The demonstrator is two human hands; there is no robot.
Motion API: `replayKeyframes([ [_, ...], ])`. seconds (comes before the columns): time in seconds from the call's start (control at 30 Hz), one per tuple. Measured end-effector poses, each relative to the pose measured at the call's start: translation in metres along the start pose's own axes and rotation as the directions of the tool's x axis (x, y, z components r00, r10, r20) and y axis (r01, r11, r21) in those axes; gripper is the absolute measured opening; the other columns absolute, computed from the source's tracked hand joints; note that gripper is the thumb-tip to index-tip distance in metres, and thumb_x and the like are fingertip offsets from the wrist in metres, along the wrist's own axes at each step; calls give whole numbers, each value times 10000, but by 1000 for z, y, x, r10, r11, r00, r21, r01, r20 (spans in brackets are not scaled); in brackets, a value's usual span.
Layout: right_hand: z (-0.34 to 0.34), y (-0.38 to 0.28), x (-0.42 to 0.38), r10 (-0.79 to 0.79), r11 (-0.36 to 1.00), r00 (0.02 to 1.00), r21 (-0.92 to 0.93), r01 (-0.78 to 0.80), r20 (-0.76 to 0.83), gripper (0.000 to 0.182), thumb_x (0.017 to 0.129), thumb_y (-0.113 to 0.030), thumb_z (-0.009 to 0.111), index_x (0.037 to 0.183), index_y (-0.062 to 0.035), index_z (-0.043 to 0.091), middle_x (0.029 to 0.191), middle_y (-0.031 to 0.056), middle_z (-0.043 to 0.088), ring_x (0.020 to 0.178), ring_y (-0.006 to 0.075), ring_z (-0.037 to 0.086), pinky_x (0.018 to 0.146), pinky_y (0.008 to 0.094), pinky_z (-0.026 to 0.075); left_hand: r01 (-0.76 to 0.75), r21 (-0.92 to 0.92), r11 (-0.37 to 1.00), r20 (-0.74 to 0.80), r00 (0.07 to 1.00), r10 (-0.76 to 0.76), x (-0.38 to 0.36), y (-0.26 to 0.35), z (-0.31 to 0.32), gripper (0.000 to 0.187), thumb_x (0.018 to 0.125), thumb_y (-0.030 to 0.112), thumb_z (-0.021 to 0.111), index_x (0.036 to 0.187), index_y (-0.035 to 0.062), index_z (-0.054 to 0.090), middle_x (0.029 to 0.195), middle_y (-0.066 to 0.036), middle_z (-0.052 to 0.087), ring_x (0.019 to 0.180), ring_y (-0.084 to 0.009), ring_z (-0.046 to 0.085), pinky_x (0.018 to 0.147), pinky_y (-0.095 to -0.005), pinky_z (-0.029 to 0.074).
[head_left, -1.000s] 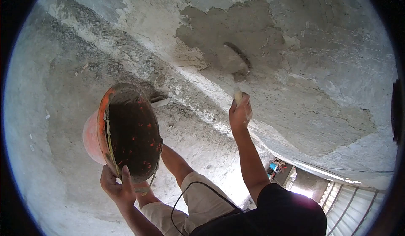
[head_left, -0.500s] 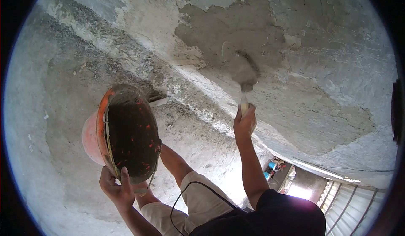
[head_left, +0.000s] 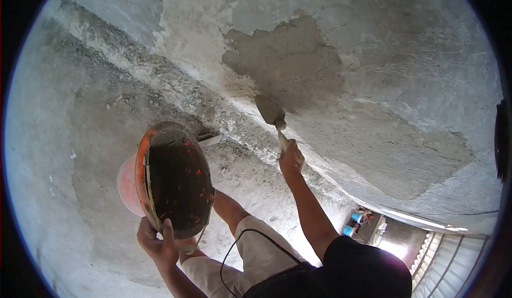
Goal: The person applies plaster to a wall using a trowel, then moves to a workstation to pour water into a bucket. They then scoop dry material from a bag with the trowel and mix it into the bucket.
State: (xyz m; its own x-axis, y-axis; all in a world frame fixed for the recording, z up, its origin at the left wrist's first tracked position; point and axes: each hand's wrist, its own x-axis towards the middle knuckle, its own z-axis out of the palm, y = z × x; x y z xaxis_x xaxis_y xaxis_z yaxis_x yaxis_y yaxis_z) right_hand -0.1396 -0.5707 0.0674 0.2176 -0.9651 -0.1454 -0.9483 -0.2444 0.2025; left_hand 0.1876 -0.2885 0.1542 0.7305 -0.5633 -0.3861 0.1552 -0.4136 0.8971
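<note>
My left hand (head_left: 159, 239) grips the lower rim of an orange bucket (head_left: 130, 183), thumb over the edge. The bucket is tilted so its dark, mortar-smeared inside faces me, with orange specks showing through. In my right hand (head_left: 292, 158) is the handle of a trowel (head_left: 270, 110), its blade coated grey. That blade lies close against the wall, at the lower edge of a patch of darker, wet-looking mortar (head_left: 288, 58). Dry, paler plaster (head_left: 405, 154) surrounds the patch.
Rough debris runs along the foot of the wall, where a flat pale scrap (head_left: 211, 141) lies on the floor (head_left: 90, 154). Blue containers (head_left: 352, 223) stand farther back at the lower right, near a ribbed pale panel (head_left: 450, 263). A black cord (head_left: 250, 231) loops over my leg.
The trowel has moved down and left, from the middle of the wet patch to its lower edge. The bucket sits slightly lower and farther right in view, still in my left hand.
</note>
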Motion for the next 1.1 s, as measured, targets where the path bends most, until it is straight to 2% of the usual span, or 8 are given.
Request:
replayKeyframes([
  [0.3,-102,-52,61,-7,966,915,235,110,-403,327,844,-102,615,1119,-17,459,883,239,627,796,435,620,672,480,485,47,2,999,53,997,-47,-1,-11,-4,106,865,66,598,919,0,535,802,-15,501,746,-104,452,688,-243,362],
  [0.37,-78,-62,75,-71,987,946,115,113,-317,417,807,-69,621,1181,23,464,860,204,628,811,356,651,656,423,520,82,28,996,34,996,-83,1,-3,3,96,863,60,595,905,4,530,797,-11,489,748,-107,443,688,-242,357],
  [0.53,26,-91,80,-92,996,992,-1,92,89,237,795,-9,581,1019,15,507,910,210,637,869,380,653,723,438,524,92,-67,994,25,996,-90,-2,-2,3,109,855,77,598,894,0,531,794,-11,497,749,-114,449,684,-249,366],
  [0.7,19,-72,38,-99,995,977,51,91,187,333,818,-93,595,1122,-20,483,966,167,631,913,315,650,778,406,518,99,30,995,56,993,-101,-5,-12,-7,147,863,108,614,908,-6,533,806,-23,516,749,-113,465,688,-254,376],
  [0.87,-96,-58,15,-70,959,978,257,121,-198,342,816,-62,612,1125,-39,466,916,229,617,816,415,619,687,463,488,114,46,992,64,991,-117,1,-7,-4,181,867,135,627,921,-10,533,808,-31,520,766,-119,478,701,-256,381],
  [0.93,-120,-46,19,-32,951,954,284,121,-299,339,817,-65,611,1123,-35,467,892,235,618,792,427,617,674,471,489,79,-24,997,-45,996,-80,5,5,2,191,839,92,628,754,8,479,695,-9,444,654,-103,401,594,-269,329],
  [1.0,-142,-44,31,53,915,862,369,161,-505,287,855,-83,601,1106,-12,481,854,247,613,751,435,611,643,462,480,61,-27,998,-47,997,-62,6,8,0,184,841,91,627,765,7,482,700,-11,450,663,-102,406,603,-265,330],
  [1.1,-123,-34,47,35,953,895,285,104,-445,259,879,-89,578,1103,-9,476,849,249,608,743,443,605,636,456,474,49,-57,997,-66,996,-52,6,10,-1,173,847,91,625,789,4,487,710,-14,458,679,-101,414,622,-259,335],
])
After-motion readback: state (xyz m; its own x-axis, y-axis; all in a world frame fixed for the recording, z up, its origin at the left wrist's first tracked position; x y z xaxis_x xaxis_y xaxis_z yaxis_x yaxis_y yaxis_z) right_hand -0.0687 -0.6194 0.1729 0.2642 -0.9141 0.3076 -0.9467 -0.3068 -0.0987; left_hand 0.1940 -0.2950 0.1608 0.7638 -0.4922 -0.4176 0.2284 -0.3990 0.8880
